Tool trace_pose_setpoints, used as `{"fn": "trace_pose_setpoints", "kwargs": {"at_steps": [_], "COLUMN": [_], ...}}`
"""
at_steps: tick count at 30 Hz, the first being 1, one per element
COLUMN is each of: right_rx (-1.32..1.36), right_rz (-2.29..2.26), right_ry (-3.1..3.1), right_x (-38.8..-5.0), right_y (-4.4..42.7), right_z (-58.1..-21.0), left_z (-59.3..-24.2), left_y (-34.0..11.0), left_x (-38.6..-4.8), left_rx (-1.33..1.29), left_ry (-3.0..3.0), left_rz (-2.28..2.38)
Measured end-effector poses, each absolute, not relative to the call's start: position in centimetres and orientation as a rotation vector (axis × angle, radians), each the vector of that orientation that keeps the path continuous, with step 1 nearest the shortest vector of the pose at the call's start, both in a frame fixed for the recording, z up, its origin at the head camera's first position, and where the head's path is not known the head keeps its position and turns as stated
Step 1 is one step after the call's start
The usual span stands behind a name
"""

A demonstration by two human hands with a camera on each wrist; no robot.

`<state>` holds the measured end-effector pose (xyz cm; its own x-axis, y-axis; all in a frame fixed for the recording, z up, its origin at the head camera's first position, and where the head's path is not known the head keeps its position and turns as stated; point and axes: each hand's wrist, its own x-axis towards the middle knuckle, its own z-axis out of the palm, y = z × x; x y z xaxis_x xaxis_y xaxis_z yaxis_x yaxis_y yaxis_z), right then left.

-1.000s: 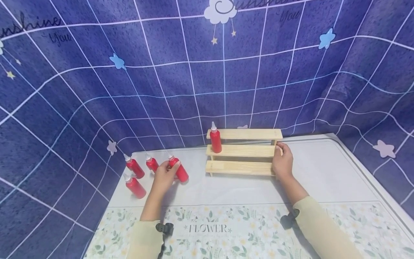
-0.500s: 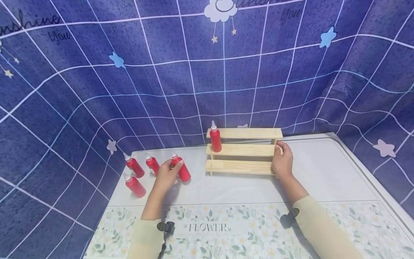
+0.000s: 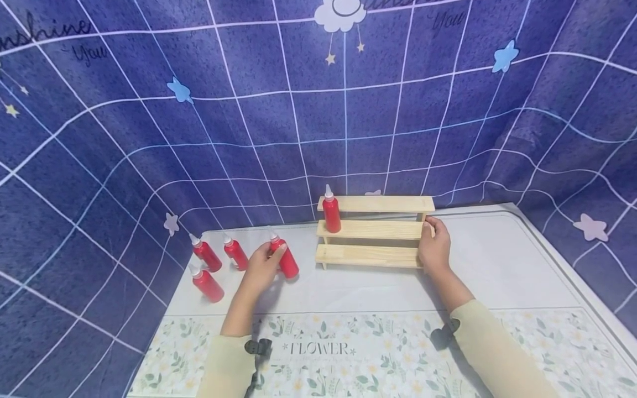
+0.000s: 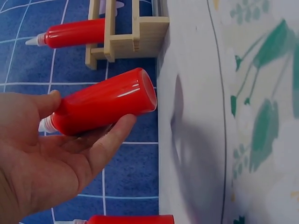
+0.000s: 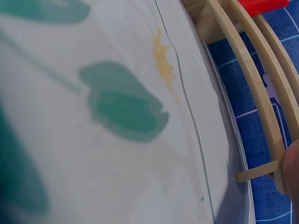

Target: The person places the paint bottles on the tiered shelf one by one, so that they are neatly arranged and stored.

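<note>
though half-curled, left hand (image 4: 51, 158) round bottle (image 4: 107, 100)

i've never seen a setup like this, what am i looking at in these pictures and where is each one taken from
There's no machine here, just a person's two bare hands. The wide picture comes from a camera worn on the head, looking forward and down. The other two come from cameras on each wrist, so the scene appears sideways.

The left hand holds a red squeeze bottle off the white table, while the right hand grips the right end of a three-tier wooden rack. Another red bottle stands on its middle shelf, and three more bottles show on the table at the left. A blue grid-patterned cloth hangs behind.
</note>
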<state>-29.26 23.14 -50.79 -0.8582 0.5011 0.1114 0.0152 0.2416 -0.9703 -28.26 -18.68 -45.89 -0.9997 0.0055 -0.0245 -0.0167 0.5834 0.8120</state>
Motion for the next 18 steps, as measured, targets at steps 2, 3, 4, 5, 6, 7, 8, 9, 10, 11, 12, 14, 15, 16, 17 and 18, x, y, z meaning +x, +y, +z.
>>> {"fn": "trace_pose_setpoints", "kwargs": {"at_steps": [2, 3, 4, 5, 6, 7, 8, 9, 10, 11, 12, 14, 15, 16, 17, 18], "right_rx": [-0.473, -0.473, -0.472, -0.471, -0.469, -0.468, -0.470, -0.471, -0.470, -0.471, -0.471, -0.470, -0.472, -0.475, -0.479, -0.479], "right_rz": [1.650, 1.648, 1.645, 1.646, 1.648, 1.648, 1.647, 1.645, 1.646, 1.646, 1.644, 1.642, 1.640, 1.639, 1.638, 1.640], "right_ry": [-2.118, -2.115, -2.115, -2.112, -2.106, -2.104, -2.104, -2.105, -2.104, -2.104, -2.104, -2.112, -2.115, -2.120, -2.124, -2.126], "right_x": [-29.3, -29.3, -29.3, -29.3, -29.3, -29.3, -29.3, -29.3, -29.3, -29.3, -29.3, -29.3, -29.3, -29.3, -29.3, -29.3], "right_y": [23.1, 23.1, 23.1, 23.1, 23.2, 23.2, 23.2, 23.2, 23.2, 23.2, 23.2, 23.2, 23.2, 23.2, 23.2, 23.2], "right_z": [-50.8, -50.7, -50.7, -50.7, -50.7, -50.7, -50.6, -50.6, -50.6, -50.6, -50.6, -50.7, -50.7, -50.8, -50.8, -50.8], "left_z": [-45.7, -45.6, -45.5, -45.4, -45.4, -45.3, -45.2, -45.1, -45.0, -45.0, -44.9, -44.9, -44.8, -44.8, -44.8, -44.8], "left_y": [-18.5, -18.5, -18.4, -18.4, -18.3, -18.3, -18.2, -18.2, -18.0, -17.9, -17.8, -17.6, -17.5, -17.4, -17.3, -17.2], "left_x": [-28.2, -28.2, -28.2, -28.1, -28.1, -28.0, -28.0, -28.0, -27.9, -27.9, -27.8, -27.8, -27.8, -27.8, -27.9, -27.9], "left_rx": [0.000, -0.001, 0.004, 0.009, 0.016, 0.026, 0.030, 0.045, 0.053, 0.060, 0.067, 0.076, 0.079, 0.079, 0.084, 0.088], "left_ry": [2.770, 2.773, 2.774, 2.779, 2.782, 2.783, 2.783, 2.783, 2.779, 2.779, 2.779, 2.775, 2.774, 2.770, 2.766, 2.764], "left_rz": [1.415, 1.407, 1.401, 1.390, 1.382, 1.375, 1.372, 1.370, 1.370, 1.368, 1.371, 1.376, 1.375, 1.379, 1.385, 1.388]}}
